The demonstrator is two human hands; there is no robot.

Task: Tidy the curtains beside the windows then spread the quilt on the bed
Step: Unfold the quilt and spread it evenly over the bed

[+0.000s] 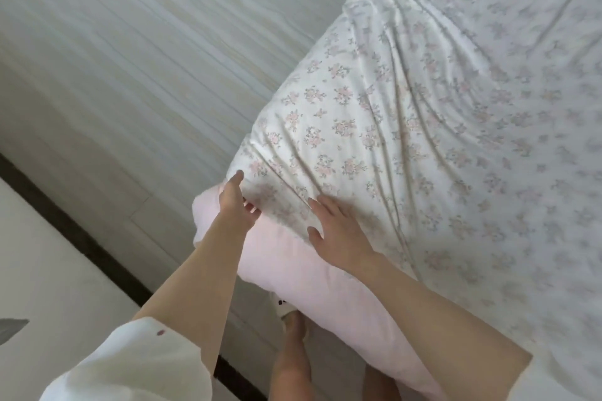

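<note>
A white quilt (pixel 407 114) with small pink flowers covers the bed and fills the right half of the head view. Its pale pink underside (pixel 293 257) is folded out at the near corner and hangs over the bed's edge. My left hand (pixel 236 205) pinches the quilt's corner, thumb on top and fingers curled under the fabric. My right hand (pixel 335 231) lies flat on the quilt just right of that corner, fingers spread. No curtains or windows are in view.
Pale wood-grain floor (pixel 146 52) runs along the bed's left side. A dark strip (pixel 81 238) and a white surface (pixel 39 264) lie at lower left. My legs and a white slipper (pixel 283 306) stand on the floor below the hanging corner.
</note>
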